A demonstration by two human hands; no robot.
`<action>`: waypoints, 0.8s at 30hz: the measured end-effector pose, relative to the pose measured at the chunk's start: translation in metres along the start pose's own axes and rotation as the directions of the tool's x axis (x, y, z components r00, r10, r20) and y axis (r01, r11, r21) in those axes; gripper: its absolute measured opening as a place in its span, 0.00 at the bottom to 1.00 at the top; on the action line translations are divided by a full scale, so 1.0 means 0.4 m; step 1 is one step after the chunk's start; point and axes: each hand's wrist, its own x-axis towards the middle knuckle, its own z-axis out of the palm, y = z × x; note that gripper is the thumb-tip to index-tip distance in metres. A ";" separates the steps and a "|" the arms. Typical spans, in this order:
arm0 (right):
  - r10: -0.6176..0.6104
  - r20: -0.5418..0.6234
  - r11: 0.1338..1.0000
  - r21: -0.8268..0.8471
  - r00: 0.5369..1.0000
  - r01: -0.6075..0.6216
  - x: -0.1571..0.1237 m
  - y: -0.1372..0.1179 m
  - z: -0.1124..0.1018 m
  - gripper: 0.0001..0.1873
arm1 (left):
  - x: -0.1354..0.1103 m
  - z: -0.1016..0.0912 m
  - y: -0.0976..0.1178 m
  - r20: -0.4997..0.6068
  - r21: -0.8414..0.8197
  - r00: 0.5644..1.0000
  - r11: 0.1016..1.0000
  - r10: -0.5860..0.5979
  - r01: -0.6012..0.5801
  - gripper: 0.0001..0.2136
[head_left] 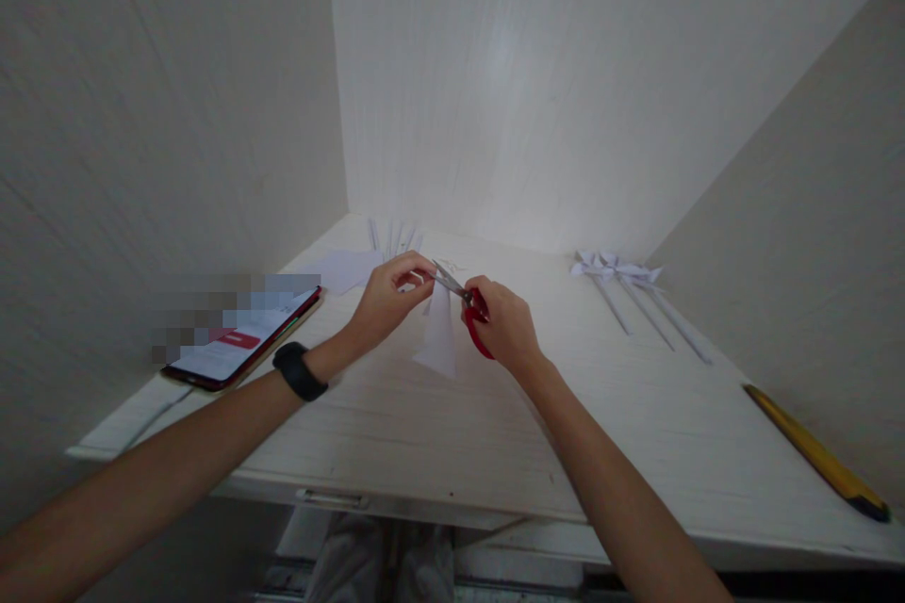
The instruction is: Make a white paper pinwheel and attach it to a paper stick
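A folded piece of white paper [439,334] hangs from the fingertips of my left hand [396,290], pinched near its top. My right hand [505,320] grips the red handles of a pair of scissors [450,280]. The blades point left and lie across the top of the paper, close to my left fingertips. Whether the blades are fully closed is too small to tell. Both hands are above the middle of the white table, and a dark band is on my left wrist.
Paper sheets [343,269] and several rolled paper sticks [396,237] lie at the back left. Paper pinwheels [615,268] on sticks lie at the right. A phone [240,339] leans at the left edge; a yellow cutter knife [813,448] lies far right. Walls enclose three sides.
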 end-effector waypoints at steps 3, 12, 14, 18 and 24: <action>-0.004 -0.005 1.000 -0.011 1.000 0.004 -0.001 0.000 -0.001 0.10 | 0.001 0.001 -0.001 0.012 -0.063 1.000 0.998 -0.028 0.029 0.03; 0.002 0.016 1.000 0.019 1.000 -0.002 -0.003 0.003 -0.001 0.11 | 0.006 0.002 -0.001 0.062 -0.182 0.995 0.979 -0.078 0.088 0.04; -0.001 0.017 1.000 0.029 1.000 0.000 -0.003 0.003 -0.001 0.11 | 0.006 0.002 0.002 0.067 -0.184 0.995 0.979 -0.078 0.089 0.05; -0.006 0.013 0.999 0.040 1.000 0.005 -0.004 0.003 0.000 0.10 | 0.006 0.003 0.010 0.086 -0.209 0.991 0.971 -0.098 0.114 0.06; -0.011 0.010 0.998 0.067 1.000 0.010 -0.003 0.001 0.001 0.10 | 0.004 0.005 0.010 0.117 -0.259 0.986 0.955 -0.116 0.143 0.05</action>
